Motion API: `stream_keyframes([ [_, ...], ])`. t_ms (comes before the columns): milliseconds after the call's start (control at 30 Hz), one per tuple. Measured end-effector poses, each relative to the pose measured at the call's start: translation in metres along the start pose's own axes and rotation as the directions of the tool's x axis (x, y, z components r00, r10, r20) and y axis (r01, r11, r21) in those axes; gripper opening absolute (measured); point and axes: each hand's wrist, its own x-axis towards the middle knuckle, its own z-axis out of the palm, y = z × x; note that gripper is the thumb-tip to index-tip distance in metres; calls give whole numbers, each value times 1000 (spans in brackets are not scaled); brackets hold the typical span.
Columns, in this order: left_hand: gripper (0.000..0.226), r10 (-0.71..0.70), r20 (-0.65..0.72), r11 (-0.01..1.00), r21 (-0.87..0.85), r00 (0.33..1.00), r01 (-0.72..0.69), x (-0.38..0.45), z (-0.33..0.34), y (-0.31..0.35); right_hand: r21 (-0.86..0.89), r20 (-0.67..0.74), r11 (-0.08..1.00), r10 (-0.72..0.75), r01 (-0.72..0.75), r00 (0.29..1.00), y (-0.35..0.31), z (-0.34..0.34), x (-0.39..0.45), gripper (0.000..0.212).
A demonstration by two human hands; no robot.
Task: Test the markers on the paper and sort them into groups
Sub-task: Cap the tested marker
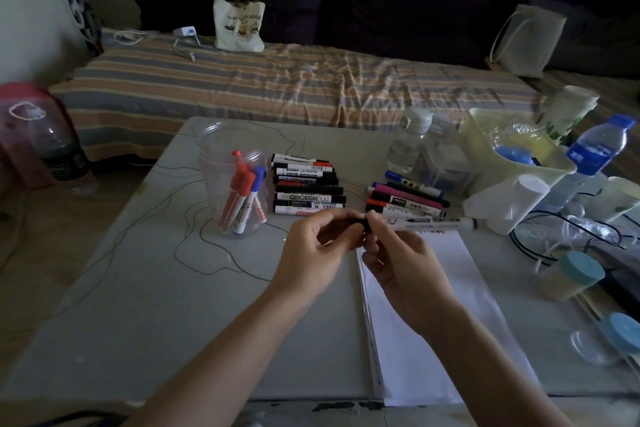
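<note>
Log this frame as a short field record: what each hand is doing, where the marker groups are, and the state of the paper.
left hand: pinches the black cap end of the held marker
right hand: grips the white marker by its barrel
clear cup: upright, holds red and blue markers
stacked group: black-and-white markers beside the cup
loose group: mixed markers behind the hands
paper: on the table, red marks at far edge

You are looking at a clear glossy plastic cup (231, 163) holding smooth plastic markers (242, 194), matt white paper (450, 305) lying on the smooth, dull desk (156, 305), and wrinkled striped cloth covering the bed (277, 80) behind.
</note>
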Motion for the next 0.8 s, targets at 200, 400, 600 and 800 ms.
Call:
stream_keyframes([
  [200, 26, 37, -145, 979, -194, 989, -65, 18, -26, 23, 219, -100, 975, 60, -37, 993, -21, -14, 3, 21],
  [400, 17, 109, -320, 958, -219, 941, -185, 24, -43, 31, -138, 12, 990, -3, 5, 1000, 4, -1, -1, 35],
  [600, 36, 166, -399, 973, -84, 902, -216, 20, -56, 36, -197, 56, 975, -90, 99, 994, 16, 35, 17, 11],
  [800, 35, 269, -584, 937, -24, 765, -348, 36, -97, 58, -226, 17, 965, -133, 133, 991, 30, 65, 29, 12],
])
